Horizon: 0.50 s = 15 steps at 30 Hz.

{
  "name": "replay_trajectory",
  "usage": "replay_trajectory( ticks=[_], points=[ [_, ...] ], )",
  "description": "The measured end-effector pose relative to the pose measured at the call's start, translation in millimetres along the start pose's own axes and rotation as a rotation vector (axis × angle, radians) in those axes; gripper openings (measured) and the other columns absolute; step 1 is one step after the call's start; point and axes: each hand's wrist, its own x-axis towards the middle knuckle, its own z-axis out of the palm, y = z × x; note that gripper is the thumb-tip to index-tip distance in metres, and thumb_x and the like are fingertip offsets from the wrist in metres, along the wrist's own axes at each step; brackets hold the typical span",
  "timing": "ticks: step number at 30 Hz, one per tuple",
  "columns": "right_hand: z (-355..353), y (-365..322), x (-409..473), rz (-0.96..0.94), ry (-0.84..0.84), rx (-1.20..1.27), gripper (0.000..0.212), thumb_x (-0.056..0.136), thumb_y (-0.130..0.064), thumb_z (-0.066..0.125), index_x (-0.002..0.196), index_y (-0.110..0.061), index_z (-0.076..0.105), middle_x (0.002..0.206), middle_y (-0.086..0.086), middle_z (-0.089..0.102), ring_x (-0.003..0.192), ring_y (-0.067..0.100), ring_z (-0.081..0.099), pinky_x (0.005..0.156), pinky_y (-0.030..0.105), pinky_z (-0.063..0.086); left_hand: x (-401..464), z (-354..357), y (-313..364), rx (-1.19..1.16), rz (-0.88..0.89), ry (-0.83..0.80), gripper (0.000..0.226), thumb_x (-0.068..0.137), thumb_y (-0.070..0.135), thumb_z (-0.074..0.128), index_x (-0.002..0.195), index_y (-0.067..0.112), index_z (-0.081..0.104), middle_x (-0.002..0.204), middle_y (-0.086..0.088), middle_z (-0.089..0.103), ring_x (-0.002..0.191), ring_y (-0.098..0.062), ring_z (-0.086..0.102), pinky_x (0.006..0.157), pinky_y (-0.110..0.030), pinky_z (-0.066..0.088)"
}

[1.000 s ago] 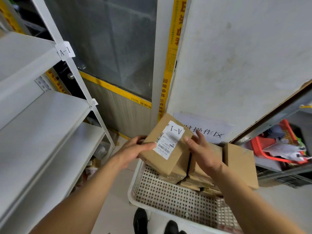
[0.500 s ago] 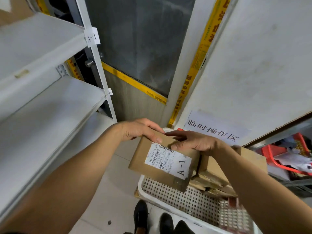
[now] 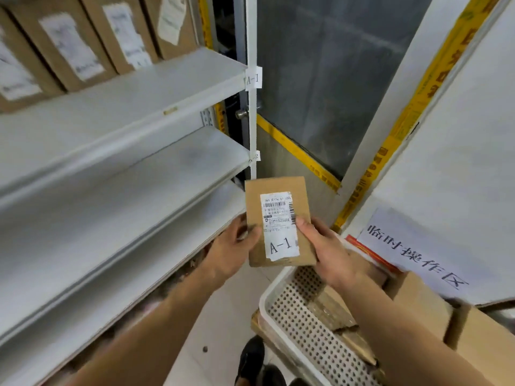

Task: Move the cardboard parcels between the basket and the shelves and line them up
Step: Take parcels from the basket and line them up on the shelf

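Observation:
A flat cardboard parcel with a white label reading A-1 stands upright in front of me, above the floor between the basket and the shelves. My left hand grips its left edge, and my right hand grips its right edge with the thumb on the label. The white perforated basket sits at the lower right with more cardboard parcels inside. White metal shelves fill the left. Several labelled parcels stand in a row on the top shelf.
A white shelf post carries the tags A-1 and A-2. Behind it is a dark glass door with yellow tape. A paper sign hangs on the white wall at the right. My shoes show on the floor below.
Both hands have lifted the parcel out of the basket and turned it upright, moving it left toward the shelves. The view has swung left and up, revealing the top shelf's parcels.

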Motion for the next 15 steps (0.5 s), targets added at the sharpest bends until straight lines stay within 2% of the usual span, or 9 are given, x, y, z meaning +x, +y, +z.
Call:
replay_trajectory(
  ticks=[2, 4, 8, 11, 13, 15],
  points=[
    [25.2, -5.3, -5.5, -0.02, -0.065, -0.035, 0.051, 0.098, -0.033, 0.071, 0.145, -0.021, 0.056, 0.127, 0.006, 0.076, 0.116, 0.024, 0.074, 0.095, 0.041, 0.06, -21.8, -10.9, -2.1, -0.012, 0.057, 0.06, 0.038, 0.095, 0.061, 0.064, 0.132, 0.061, 0.053, 0.126, 0.023, 0.07, 0.118, -0.01, 0.068, 0.105, -0.047, 0.056],
    [47.1, -10.7, -8.5, -0.039, -0.179, -0.083, 0.051, 0.101, -0.03, 0.068, 0.149, -0.027, 0.054, 0.13, 0.002, 0.075, 0.12, 0.021, 0.072, 0.102, 0.043, 0.057, -41.5, -29.4, -0.1, -0.031, 0.096, 0.152, 0.038, 0.097, 0.059, 0.062, 0.134, 0.059, 0.054, 0.121, 0.021, 0.073, 0.112, -0.01, 0.072, 0.101, -0.046, 0.058],
    [90.4, -31.7, -8.1, -0.013, -0.433, -0.256, 0.072, 0.094, -0.032, 0.074, 0.156, -0.048, 0.042, 0.14, -0.014, 0.068, 0.136, 0.017, 0.06, 0.116, 0.047, 0.043, -77.2, -78.2, 7.1, -0.102, 0.165, 0.304, 0.038, 0.104, 0.033, 0.064, 0.141, 0.04, 0.057, 0.116, 0.016, 0.076, 0.107, -0.01, 0.075, 0.092, -0.041, 0.063],
    [130.2, -55.2, -4.4, -0.007, -0.571, -0.349, 0.086, 0.082, -0.042, 0.088, 0.154, -0.053, 0.042, 0.147, -0.019, 0.062, 0.145, 0.015, 0.05, 0.126, 0.055, 0.029, -97.8, -117.3, 12.9, -0.113, 0.233, 0.39, 0.043, 0.104, 0.028, 0.065, 0.145, 0.033, 0.055, 0.122, 0.012, 0.075, 0.111, -0.013, 0.074, 0.09, -0.039, 0.063],
    [163.0, -71.1, -3.5, -0.049, -0.641, -0.42, 0.086, 0.083, -0.046, 0.087, 0.155, -0.052, 0.041, 0.149, -0.018, 0.06, 0.144, 0.013, 0.051, 0.126, 0.055, 0.03, -107.5, -145.3, 14.7, -0.126, 0.273, 0.458, 0.045, 0.103, 0.03, 0.066, 0.147, 0.034, 0.054, 0.123, 0.01, 0.075, 0.114, -0.015, 0.073, 0.092, -0.044, 0.063],
    [202.9, -85.1, -8.7, -0.139, -0.678, -0.483, 0.075, 0.092, -0.041, 0.078, 0.156, -0.051, 0.04, 0.148, -0.019, 0.06, 0.14, 0.01, 0.056, 0.123, 0.052, 0.037, -117.9, -174.9, 17.7, -0.135, 0.321, 0.513, 0.049, 0.104, 0.031, 0.065, 0.15, 0.038, 0.05, 0.127, 0.009, 0.073, 0.117, -0.016, 0.071, 0.096, -0.047, 0.061]
  ],
)
